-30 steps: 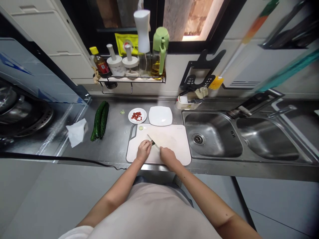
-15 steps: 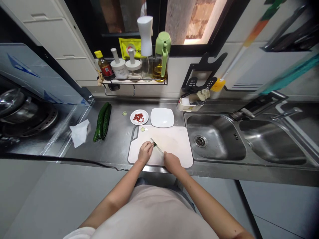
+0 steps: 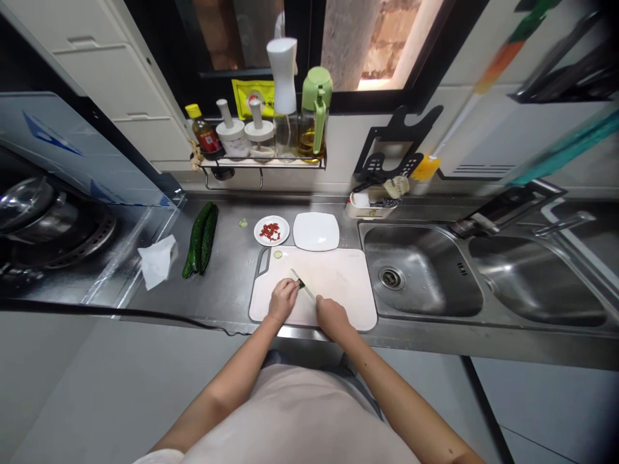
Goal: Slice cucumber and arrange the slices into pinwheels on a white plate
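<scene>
My left hand [image 3: 284, 298] is closed on a small dark green piece of cucumber [image 3: 300, 283], mostly hidden by the fingers, over the white cutting board [image 3: 338, 270]. A knife [image 3: 307, 289] lies slantwise against that piece, its tip pointing away and to the left. Its handle is wrapped in my right hand [image 3: 333, 318], at the board's near side. One pale round cucumber slice [image 3: 278, 254] rests at the board's far left corner. Beyond the board sit a small white plate of chopped red bits [image 3: 271, 240] and a white square plate [image 3: 316, 231].
Whole cucumbers [image 3: 200, 239] and a white paper towel [image 3: 157, 261] lie on the steel counter to the left. A double sink [image 3: 420, 270] is on the right. Bottles and jars stand on a wall rack [image 3: 265, 162]. A pot [image 3: 33, 209] sits far left.
The camera view has shifted slightly. Both hands stay at nearly the same spot on the board, with the knife still against the cucumber piece.
</scene>
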`<state>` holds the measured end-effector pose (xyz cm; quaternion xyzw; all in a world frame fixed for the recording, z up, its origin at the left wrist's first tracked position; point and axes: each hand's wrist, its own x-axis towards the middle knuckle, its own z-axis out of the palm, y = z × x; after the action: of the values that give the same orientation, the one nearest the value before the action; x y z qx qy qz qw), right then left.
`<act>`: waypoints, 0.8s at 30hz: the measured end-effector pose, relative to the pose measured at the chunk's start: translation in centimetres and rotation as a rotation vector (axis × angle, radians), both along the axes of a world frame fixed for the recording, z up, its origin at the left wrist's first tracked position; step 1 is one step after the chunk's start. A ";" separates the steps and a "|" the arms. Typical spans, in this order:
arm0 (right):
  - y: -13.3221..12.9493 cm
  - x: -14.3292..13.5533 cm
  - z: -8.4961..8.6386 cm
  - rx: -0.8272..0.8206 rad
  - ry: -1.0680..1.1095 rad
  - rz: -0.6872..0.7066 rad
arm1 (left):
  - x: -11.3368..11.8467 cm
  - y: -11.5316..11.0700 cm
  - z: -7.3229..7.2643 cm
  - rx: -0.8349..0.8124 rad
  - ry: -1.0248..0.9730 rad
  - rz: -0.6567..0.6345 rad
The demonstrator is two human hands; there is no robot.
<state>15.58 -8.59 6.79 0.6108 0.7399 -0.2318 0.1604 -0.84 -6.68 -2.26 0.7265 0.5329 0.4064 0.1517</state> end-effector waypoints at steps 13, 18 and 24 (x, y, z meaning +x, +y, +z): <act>2.0 -1.6 0.1 0.038 0.041 0.014 | -0.1 0.1 -0.5 -0.001 -0.013 -0.013; 2.1 -1.6 0.2 0.036 0.042 0.009 | -0.1 0.1 -0.3 0.000 -0.009 -0.006; 1.1 -0.9 0.3 0.028 0.025 0.011 | 0.0 0.0 -0.1 0.000 -0.019 -0.002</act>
<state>14.65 -7.45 7.06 0.6060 0.7483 -0.2280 0.1440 -0.85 -6.68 -2.35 0.7231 0.5308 0.4131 0.1573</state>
